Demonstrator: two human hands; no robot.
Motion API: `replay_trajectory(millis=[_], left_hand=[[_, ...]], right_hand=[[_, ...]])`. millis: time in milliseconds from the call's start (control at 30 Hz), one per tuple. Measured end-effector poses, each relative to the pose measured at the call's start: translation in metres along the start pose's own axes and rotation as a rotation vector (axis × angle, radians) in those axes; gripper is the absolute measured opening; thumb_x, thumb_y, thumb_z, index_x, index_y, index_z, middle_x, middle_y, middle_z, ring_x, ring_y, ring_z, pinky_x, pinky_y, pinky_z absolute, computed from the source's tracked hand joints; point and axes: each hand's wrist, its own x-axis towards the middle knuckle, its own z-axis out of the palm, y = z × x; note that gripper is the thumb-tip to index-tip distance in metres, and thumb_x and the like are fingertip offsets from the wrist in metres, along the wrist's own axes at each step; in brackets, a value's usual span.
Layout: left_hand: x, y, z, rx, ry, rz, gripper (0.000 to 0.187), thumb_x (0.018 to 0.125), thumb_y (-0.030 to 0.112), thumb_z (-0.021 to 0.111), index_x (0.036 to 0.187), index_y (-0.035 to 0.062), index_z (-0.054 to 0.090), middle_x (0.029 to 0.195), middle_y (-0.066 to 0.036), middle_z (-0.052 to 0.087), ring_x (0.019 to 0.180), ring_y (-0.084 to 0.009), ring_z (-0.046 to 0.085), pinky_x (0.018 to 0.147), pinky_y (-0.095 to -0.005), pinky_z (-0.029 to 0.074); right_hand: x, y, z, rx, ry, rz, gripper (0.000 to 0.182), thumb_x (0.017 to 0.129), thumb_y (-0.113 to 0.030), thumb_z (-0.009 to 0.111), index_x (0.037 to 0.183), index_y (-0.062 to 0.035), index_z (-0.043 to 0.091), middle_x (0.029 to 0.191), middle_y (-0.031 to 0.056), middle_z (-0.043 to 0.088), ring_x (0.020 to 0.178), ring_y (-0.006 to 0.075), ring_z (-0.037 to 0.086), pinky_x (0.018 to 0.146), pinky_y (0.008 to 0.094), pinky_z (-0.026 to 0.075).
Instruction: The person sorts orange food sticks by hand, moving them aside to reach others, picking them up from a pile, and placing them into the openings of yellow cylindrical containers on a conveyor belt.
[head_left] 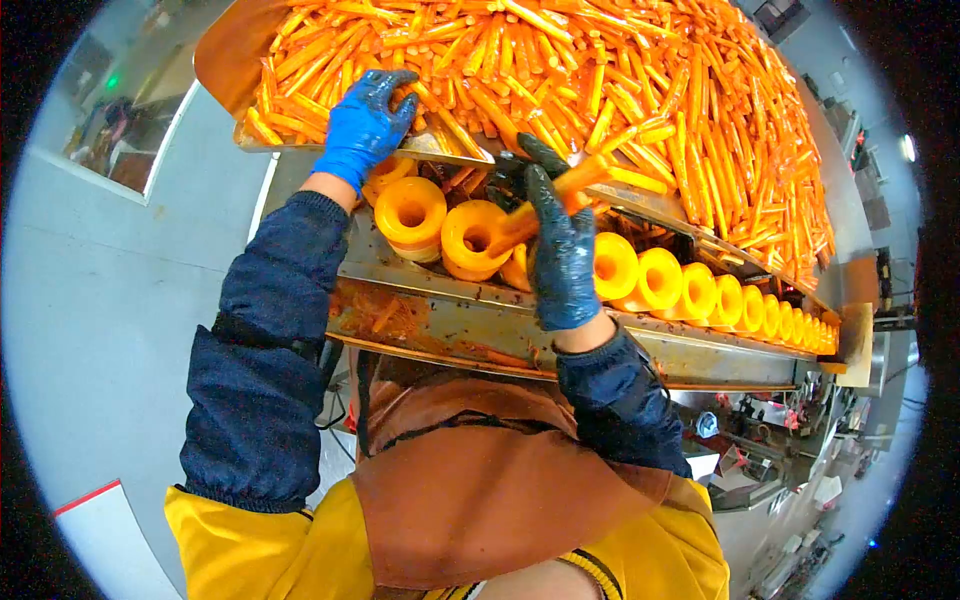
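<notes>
My left hand point(370, 125), in a blue glove, is at the near left edge of a big pile of glossy orange, carrot-like sticks point(650, 90). Its thumb and bent fingers close around the end of one stick point(445, 115). My right hand point(563, 245), whose glove is wet and stained dark, grips a blurred bundle of orange sticks point(585, 177). The bundle slants down to the left, its lower end over the mouth of an orange funnel-shaped cup point(472, 240). Another such cup point(410, 217) stands to its left, below my left hand. Dark glove fingers partly hide the bundle.
The pile lies on a raised metal tray point(465, 158) beyond the cups. More funnel cups point(700, 292) run in a row to the right. A stained metal ledge point(450, 325) lies between the cups and my brown apron point(490, 500). Cluttered equipment stands at lower right.
</notes>
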Motion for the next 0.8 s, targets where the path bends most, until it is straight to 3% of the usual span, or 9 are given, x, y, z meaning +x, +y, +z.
replay_trajectory(millis=[100, 133, 267, 400, 500, 567, 700, 767, 800], left_hand=[[0.0, 0.003, -0.003, 0.031, -0.02, -0.017, 0.03, 0.084, 0.025, 0.064, 0.112, 0.0149, 0.064, 0.109, -0.011, 0.062, 0.1, -0.0293, 0.061, 0.087, -0.0362, 0.05], [0.0, 0.003, -0.003, 0.005, -0.024, -0.035, 0.029, 0.084, 0.027, 0.064, 0.111, 0.0168, 0.064, 0.109, -0.011, 0.062, 0.102, -0.0301, 0.06, 0.087, -0.0381, 0.049], [-0.001, -0.001, 0.0, -0.001, -0.01, -0.019, 0.029, 0.084, 0.031, 0.063, 0.11, 0.0187, 0.065, 0.111, -0.01, 0.062, 0.103, -0.0308, 0.059, 0.089, -0.0395, 0.049], [-0.002, 0.003, -0.002, -0.006, -0.013, -0.031, 0.029, 0.085, 0.032, 0.062, 0.11, 0.0174, 0.064, 0.112, -0.011, 0.061, 0.104, -0.0311, 0.058, 0.09, -0.0391, 0.049], [-0.003, 0.008, -0.007, -0.009, -0.016, -0.01, 0.029, 0.085, 0.026, 0.062, 0.113, 0.0173, 0.064, 0.113, -0.011, 0.061, 0.105, -0.0298, 0.059, 0.09, -0.0387, 0.048], [-0.006, 0.007, -0.016, -0.138, 0.004, 0.014, 0.032, 0.084, 0.02, 0.062, 0.115, 0.0178, 0.063, 0.114, -0.011, 0.061, 0.105, -0.0294, 0.059, 0.092, -0.0389, 0.048], [0.004, -0.04, -0.065, -0.253, -0.115, 0.222, 0.048, 0.076, 0.006, 0.061, 0.121, 0.0196, 0.061, 0.121, -0.01, 0.059, 0.112, -0.0291, 0.056, 0.097, -0.0406, 0.045], [0.006, -0.072, -0.098, 0.213, -0.304, 0.242, 0.058, 0.07, 0.001, 0.062, 0.124, 0.0209, 0.058, 0.129, -0.01, 0.055, 0.119, -0.0308, 0.051, 0.1, -0.0411, 0.043], [0.006, -0.082, -0.104, 0.209, -0.308, 0.247, 0.058, 0.07, 0.001, 0.062, 0.124, 0.0209, 0.058, 0.129, -0.01, 0.055, 0.119, -0.0308, 0.051, 0.1, -0.0411, 0.043]], right_hand=[[0.013, 0.032, 0.022, -0.075, -0.008, -0.115, 0.03, 0.097, -0.013, 0.052, 0.123, 0.0023, 0.057, 0.118, 0.007, 0.062, 0.107, 0.0141, 0.058, 0.092, 0.0284, 0.045], [0.018, 0.041, 0.028, -0.138, -0.057, -0.092, 0.045, 0.1, -0.033, 0.045, 0.129, 0.0008, 0.051, 0.124, 0.0089, 0.058, 0.112, 0.0191, 0.056, 0.098, 0.0339, 0.042], [0.022, 0.074, 0.028, -0.411, -0.074, 0.022, 0.035, 0.092, -0.006, 0.059, 0.126, 0.0015, 0.054, 0.118, 0.0077, 0.06, 0.109, 0.0113, 0.053, 0.094, 0.0268, 0.043], [0.015, 0.085, 0.014, -0.37, 0.01, -0.132, 0.036, 0.09, -0.012, 0.062, 0.123, -0.0001, 0.055, 0.111, 0.0142, 0.064, 0.102, 0.0188, 0.061, 0.09, 0.0326, 0.048], [0.007, 0.047, -0.004, -0.964, -0.054, -0.351, 0.032, 0.089, -0.015, 0.063, 0.119, -0.0029, 0.059, 0.11, 0.0178, 0.064, 0.099, 0.0291, 0.063, 0.087, 0.0347, 0.049], [-0.001, 0.022, -0.011, -0.964, -0.046, -0.248, 0.024, 0.089, -0.014, 0.063, 0.11, -0.0029, 0.064, 0.104, 0.0178, 0.066, 0.095, 0.0319, 0.063, 0.083, 0.0351, 0.05], [0.01, -0.016, -0.039, -0.861, 0.059, -0.18, 0.018, 0.089, -0.013, 0.063, 0.104, -0.0029, 0.066, 0.096, 0.0149, 0.068, 0.087, 0.0251, 0.066, 0.078, 0.0337, 0.051], [0.027, -0.036, -0.043, -0.959, 0.042, -0.207, 0.019, 0.09, -0.013, 0.062, 0.105, -0.0031, 0.066, 0.094, 0.0144, 0.068, 0.085, 0.0246, 0.066, 0.076, 0.0331, 0.051], [0.037, -0.045, -0.034, -0.945, 0.02, -0.234, 0.019, 0.09, -0.018, 0.061, 0.102, -0.003, 0.066, 0.094, 0.0153, 0.068, 0.086, 0.0271, 0.066, 0.076, 0.0353, 0.051]])
